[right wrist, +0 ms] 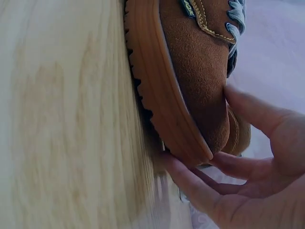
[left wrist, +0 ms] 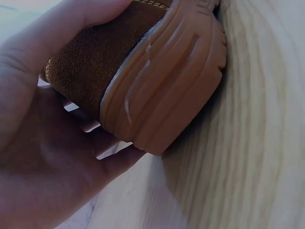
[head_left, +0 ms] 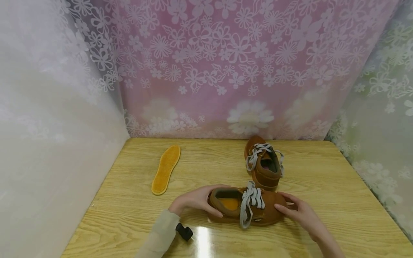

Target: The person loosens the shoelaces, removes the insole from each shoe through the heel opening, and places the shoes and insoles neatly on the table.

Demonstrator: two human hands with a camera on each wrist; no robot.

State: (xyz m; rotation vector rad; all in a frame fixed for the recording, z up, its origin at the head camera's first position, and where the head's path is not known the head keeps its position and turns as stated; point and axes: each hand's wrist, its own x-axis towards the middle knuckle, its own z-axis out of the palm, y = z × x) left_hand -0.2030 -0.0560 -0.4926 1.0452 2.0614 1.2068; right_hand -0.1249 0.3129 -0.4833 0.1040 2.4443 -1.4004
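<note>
The front shoe (head_left: 274,205) is sitting crosswise on the near part of the table (head_left: 206,161), opening facing up and toe pointing to the person's right. The left hand (head_left: 197,199) is gripping the heel, thumb on the near side and fingers wrapping behind. The right hand (head_left: 298,211) is pinching the toe between thumb and fingers. Whether the sole (left wrist: 162,81) is bearing fully on the wood is not showing clearly.

For a well-controlled hold, both hands should be supporting heel and toe evenly, with the shoe staying level. The fingers should be pressing lightly, so that the suede is not creasing. The grey laces (head_left: 246,206) are looping over the near side and should be staying clear of the fingers. The rear shoe (head_left: 266,181) is standing just behind the toe, so any turning there should be allowing for it.

An orange insole (head_left: 166,170) is lying well apart at the left. The tabletop is showing pale wood grain and reflecting light near the left sleeve (head_left: 162,229). A pink floral curtain (head_left: 200,71) is closing off the back, and pale patterned sheets (head_left: 58,125) are enclosing both sides.
</note>
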